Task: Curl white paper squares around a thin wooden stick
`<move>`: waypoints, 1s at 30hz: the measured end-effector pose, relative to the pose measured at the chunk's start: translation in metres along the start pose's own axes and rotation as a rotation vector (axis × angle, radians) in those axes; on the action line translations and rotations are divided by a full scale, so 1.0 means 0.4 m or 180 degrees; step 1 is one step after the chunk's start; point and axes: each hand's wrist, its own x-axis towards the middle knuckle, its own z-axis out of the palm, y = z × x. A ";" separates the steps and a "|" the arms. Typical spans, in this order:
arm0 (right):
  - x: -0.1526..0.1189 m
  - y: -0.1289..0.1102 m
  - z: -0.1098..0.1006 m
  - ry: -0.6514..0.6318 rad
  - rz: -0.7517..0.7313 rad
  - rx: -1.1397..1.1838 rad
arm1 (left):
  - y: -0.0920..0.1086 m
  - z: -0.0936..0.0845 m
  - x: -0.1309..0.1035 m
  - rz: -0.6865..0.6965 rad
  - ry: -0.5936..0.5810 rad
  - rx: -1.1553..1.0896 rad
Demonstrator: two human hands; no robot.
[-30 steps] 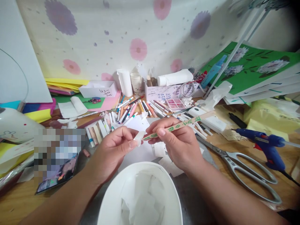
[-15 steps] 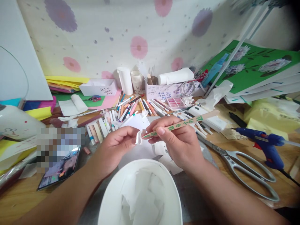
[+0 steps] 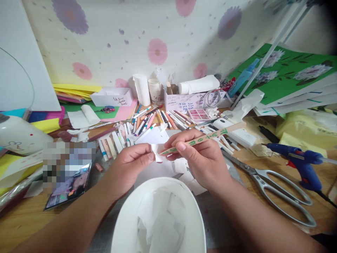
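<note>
My left hand (image 3: pixel 131 167) pinches the edge of a small crumpled piece of white paper (image 3: pixel 157 153) between thumb and fingers. A flat wooden stick (image 3: pixel 207 138) with green writing is gripped by my right hand (image 3: pixel 202 160), tilted up to the right. Its lower tip lies against the paper, and the right fingertips are at the paper's far side; whether they grip it too I cannot tell. Below the hands stands a white bin (image 3: pixel 123 225) with scraps of white paper inside. Small white paper pieces (image 3: pixel 193 182) lie just under my right hand.
Large scissors (image 3: pixel 265 179) and a blue glue gun (image 3: pixel 297 158) lie to the right. A phone (image 3: pixel 70 186) leans at the left. Many markers (image 3: pixel 150 123) are spread behind the hands, with a paint palette (image 3: pixel 199 115), paper cups (image 3: pixel 154 90) and a white box (image 3: pixel 112 96) farther back.
The white paper now looks more spread out between my hands, its flat side turned toward me. The stick has stayed almost in place. The whole view has shifted slightly.
</note>
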 end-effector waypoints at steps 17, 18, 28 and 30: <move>0.016 0.015 -0.025 0.0423 0.0156 -0.0002 | -0.004 -0.034 0.052 0.0310 0.0203 0.2145; 0.018 0.014 -0.029 0.0455 0.0190 0.0044 | -0.008 -0.036 0.060 0.0331 0.0191 0.2220; 0.010 0.010 -0.022 0.0113 0.0363 0.0280 | 0.022 -0.029 0.013 0.0509 -0.0247 0.1177; 0.006 0.012 -0.014 0.0025 0.0337 0.0306 | 0.029 -0.019 0.002 0.0544 -0.0178 0.0795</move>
